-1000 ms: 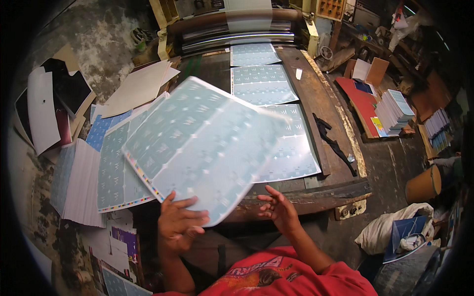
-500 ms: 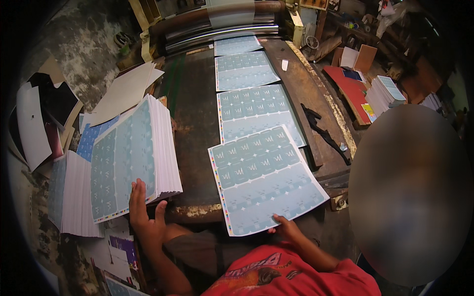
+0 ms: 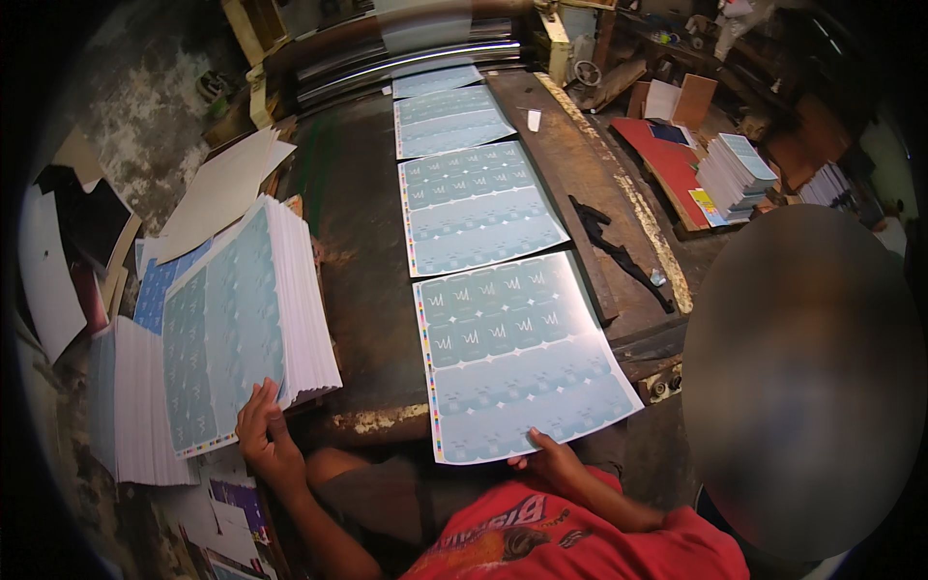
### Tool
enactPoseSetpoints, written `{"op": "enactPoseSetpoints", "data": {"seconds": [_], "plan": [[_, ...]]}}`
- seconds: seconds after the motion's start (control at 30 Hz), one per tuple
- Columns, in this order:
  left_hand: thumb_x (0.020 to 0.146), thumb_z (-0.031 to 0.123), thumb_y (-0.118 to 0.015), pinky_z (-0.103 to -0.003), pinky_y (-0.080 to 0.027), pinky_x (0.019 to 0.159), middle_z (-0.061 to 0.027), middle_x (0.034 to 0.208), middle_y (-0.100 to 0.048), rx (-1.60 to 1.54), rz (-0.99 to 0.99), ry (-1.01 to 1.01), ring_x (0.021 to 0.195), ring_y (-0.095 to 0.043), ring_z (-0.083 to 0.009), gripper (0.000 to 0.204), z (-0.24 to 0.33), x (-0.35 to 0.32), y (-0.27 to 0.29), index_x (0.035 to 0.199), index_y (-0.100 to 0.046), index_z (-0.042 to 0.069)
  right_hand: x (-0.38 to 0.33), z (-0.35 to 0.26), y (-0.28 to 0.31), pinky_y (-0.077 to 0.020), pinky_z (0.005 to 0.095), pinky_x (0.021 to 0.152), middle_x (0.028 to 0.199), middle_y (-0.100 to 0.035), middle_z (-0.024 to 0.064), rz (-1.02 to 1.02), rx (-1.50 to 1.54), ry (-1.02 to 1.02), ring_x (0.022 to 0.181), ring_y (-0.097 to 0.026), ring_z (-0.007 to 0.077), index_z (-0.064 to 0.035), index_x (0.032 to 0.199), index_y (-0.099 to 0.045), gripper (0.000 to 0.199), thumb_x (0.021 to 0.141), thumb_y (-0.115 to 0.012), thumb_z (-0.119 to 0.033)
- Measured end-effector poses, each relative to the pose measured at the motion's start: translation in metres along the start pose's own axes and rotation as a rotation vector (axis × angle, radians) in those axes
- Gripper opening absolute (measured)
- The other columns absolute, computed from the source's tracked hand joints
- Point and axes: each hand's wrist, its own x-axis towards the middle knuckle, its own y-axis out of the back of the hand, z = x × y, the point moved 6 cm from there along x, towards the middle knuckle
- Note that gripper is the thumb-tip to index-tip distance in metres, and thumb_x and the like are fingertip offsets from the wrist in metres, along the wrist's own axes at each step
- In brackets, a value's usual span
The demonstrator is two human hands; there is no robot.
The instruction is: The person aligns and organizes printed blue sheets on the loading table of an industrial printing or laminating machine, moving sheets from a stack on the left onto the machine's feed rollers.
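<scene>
My right hand grips the near edge of a blue-green printed sheet, thumb on top and fingers underneath. The sheet's far edge meets a row of similar printed sheets leading back along the dark metal table. At the left, a thick stack of printed sheets leans at a slant, its white edges fanned. My left hand is at the stack's near right corner, with fingers drawn together and thumb close, apparently pinching the top sheet's corner.
Metal rollers span the table's far end. A dark rail runs along the row's right side, beside a black bracket-like piece. Another paper stack stands far left. Sheet piles sit by a red board at the right.
The sheet in my right hand has come into line with the row, its far edge now at the preceding sheet. My left hand's fingers have drawn together at the stack's corner. The view has shifted.
</scene>
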Motion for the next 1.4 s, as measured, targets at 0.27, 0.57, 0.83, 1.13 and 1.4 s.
{"op": "enactPoseSetpoints", "data": {"seconds": [0.27,0.57,0.83,1.13,1.4], "plan": [[0.104,0.021,-0.046,-0.036,-0.046,0.094,-0.0204,0.11,-0.066,-0.071,0.121,0.168,0.103,-0.062,-0.0294,0.035,-0.069,-0.018,-0.019,0.113,-0.063,-0.008,0.048,-0.019,0.006,-0.0546,0.0313,0.075,0.097,-0.07,0.0169,0.073,0.044,0.064,0.077,-0.067,0.0226,0.0028,0.116,-0.058,0.05,0.1,-0.047,-0.044],[0.098,0.023,-0.059,-0.038,-0.051,0.076,-0.025,0.092,-0.068,0.015,0.065,0.097,0.082,-0.064,-0.0339,0.035,0.015,-0.009,-0.001,0.099,-0.066,-0.011,0.059,-0.029,-0.004,-0.0524,0.0295,0.077,0.111,-0.068,0.0086,0.093,0.072,0.254,0.078,-0.064,0.012,-0.0117,0.136,-0.042,0.044,0.101,-0.047,-0.039],[0.102,0.024,-0.049,-0.04,-0.05,0.087,-0.0273,0.099,-0.068,-0.157,0.312,0.447,0.093,-0.064,-0.0358,0.041,0.008,-0.017,0.02,0.101,-0.066,-0.013,0.04,-0.045,-0.006,-0.0516,0.0303,0.08,0.132,-0.059,0.0069,0.202,0.126,0.403,0.089,-0.06,0.0101,-0.0163,0.155,-0.018,0.066,0.101,-0.049,-0.037],[0.094,0.037,-0.06,-0.047,-0.038,0.1,-0.0103,0.089,-0.072,-0.455,-0.399,-0.418,0.097,-0.067,-0.029,0.035,0.084,-0.021,-0.017,0.09,-0.074,0.005,0.02,-0.092,-0.063,-0.0482,0.028,0.084,0.122,-0.064,0.0097,-0.283,0.015,0.338,0.091,-0.061,0.01,-0.0051,0.147,-0.038,0.058,0.1,-0.051,-0.038],[0.085,0.034,-0.071,-0.052,-0.039,0.105,-0.0061,0.102,-0.073,-0.403,-0.466,-0.294,0.109,-0.065,-0.03,0.026,0.089,-0.051,-0.041,0.095,-0.075,0.01,0.021,-0.07,-0.051,-0.0529,0.0316,0.07,0.102,-0.063,0.0102,-0.071,0.091,0.045,0.087,-0.063,0.0206,-0.0011,0.122,-0.051,0.041,0.089,-0.067,-0.018]]}}
